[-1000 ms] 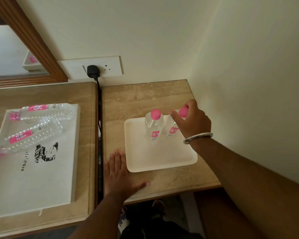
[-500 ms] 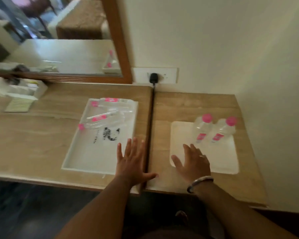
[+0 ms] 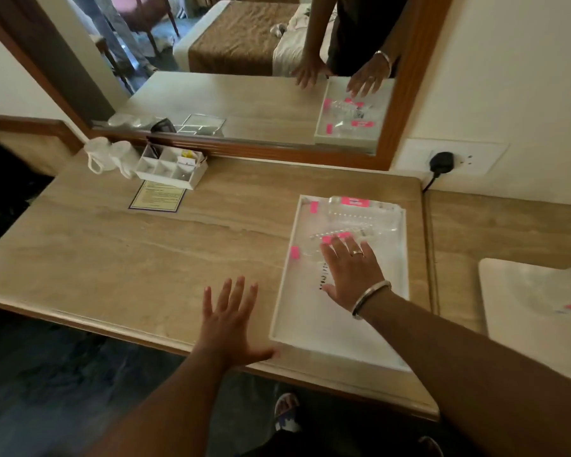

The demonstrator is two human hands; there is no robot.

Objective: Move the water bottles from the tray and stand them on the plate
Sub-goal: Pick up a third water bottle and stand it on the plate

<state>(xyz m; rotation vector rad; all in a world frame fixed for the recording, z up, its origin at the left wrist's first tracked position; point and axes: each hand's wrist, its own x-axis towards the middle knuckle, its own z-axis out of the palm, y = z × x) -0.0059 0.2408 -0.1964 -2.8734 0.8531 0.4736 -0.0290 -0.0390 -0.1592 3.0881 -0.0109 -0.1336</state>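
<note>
Clear ribbed bottles (image 3: 350, 222) lie in white tray (image 3: 310, 324); right hand (image 3: 353, 272) spread, seemingly touching one; left hand (image 3: 228, 321) flat, empty.

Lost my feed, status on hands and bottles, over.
Right hand open, reaching over tray, fingers at near bottle. Left hand flat on desk. Two bottles lying down. Nothing blocking.

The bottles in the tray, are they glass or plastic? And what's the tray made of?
The bottles look like thin clear plastic: see-through, ribbed walls, pink caps and labels. The tray is smooth matte white with a raised rim, maybe plastic or coated wood; the picture can't settle which.
</note>
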